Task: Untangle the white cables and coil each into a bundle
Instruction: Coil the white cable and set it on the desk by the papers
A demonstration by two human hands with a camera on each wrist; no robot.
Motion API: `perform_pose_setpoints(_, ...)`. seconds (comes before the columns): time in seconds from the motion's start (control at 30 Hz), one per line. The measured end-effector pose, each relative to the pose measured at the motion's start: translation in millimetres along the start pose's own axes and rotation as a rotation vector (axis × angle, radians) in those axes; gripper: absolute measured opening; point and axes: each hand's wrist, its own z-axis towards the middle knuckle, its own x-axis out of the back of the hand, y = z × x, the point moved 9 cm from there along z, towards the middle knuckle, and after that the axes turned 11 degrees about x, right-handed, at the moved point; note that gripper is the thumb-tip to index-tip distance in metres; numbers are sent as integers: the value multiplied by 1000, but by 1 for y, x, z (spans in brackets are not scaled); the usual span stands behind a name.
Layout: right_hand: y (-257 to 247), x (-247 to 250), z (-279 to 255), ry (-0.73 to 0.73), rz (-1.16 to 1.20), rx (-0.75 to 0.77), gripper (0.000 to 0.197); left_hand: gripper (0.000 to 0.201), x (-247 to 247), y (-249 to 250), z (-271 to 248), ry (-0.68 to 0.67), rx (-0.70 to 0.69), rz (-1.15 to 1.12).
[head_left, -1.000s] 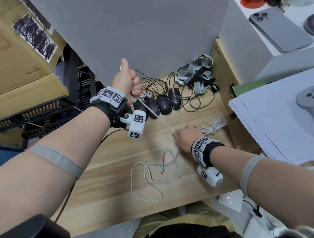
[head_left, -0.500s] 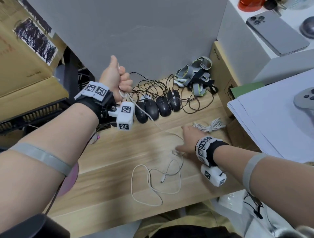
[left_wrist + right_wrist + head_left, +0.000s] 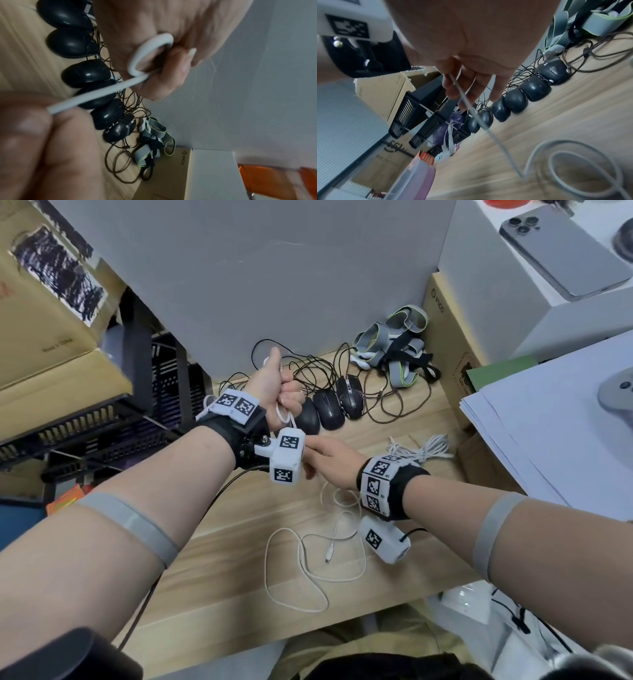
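Note:
My left hand is raised over the wooden table and grips small loops of a white cable. In the left wrist view its fingers curl round one cable loop. My right hand sits just below the left hand and pinches the same cable a short way down. The cable runs past the right fingers to slack loops on the table, ending in a small plug. A second white cable lies bundled behind my right wrist.
A row of black mice with dark cords lies along the grey wall, with grey straps beside them. A cardboard box, a paper stack and a phone are at the right. Black crates stand at the left.
My right hand has left the table, moved up and left, and now pinches the cable just below my left hand. The left hand has come down and rightward with its loops.

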Motion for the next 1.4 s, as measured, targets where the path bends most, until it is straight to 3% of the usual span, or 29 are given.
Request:
perform_pose_setpoints(0.1, -16, 6, -3, 18, -99, 80, 28, 43, 13, 5, -2, 168, -150, 137)
perform_pose_setpoints(0.23, -35, 14, 6, 68, -106, 163, 30, 16, 15, -4, 1, 259, -252, 216)
perform_pose_setpoints(0.3, -38, 15, 10, 58, -181, 167, 33, 17, 12, -10, 5, 282, -266, 313)
perform_pose_setpoints(0.5, -35, 13, 9, -20, -286, 79, 43, 35, -9, 5, -8, 472, -500, 1058)
perform_pose_setpoints(0.67, -21, 6, -1, -173, -168, -45, 21, 38, -7, 15, -13, 596, -581, 1256)
perform_pose_setpoints(0.8, -1, 20, -8, -190, -244, -80, 28, 38, -7, 4, -7, 477, -483, 1436)
perform_pose_setpoints(0.93, -7, 67, 2, 150, -353, 0, 38, 37, -13, -20, -4, 335, -391, 1555)
perform_pose_setpoints(1.0, -7, 82, 2, 232, -409, 5, 44, 39, -9, -29, -1, 280, -327, 1482)
perform_pose_setpoints(1.13, -7, 97, -1, 241, -492, -1, 51, 44, -5, -47, 2, 122, -206, 1328)
perform_pose_setpoints(1.3, -4, 95, -1, 218, -468, 7, 35, 47, -10, -53, 4, -2, -180, 1208)
perform_pose_setpoints(1.4, 6, 108, -6, 328, -432, -30, 26, 46, -3, -52, 4, 45, -158, 1244)
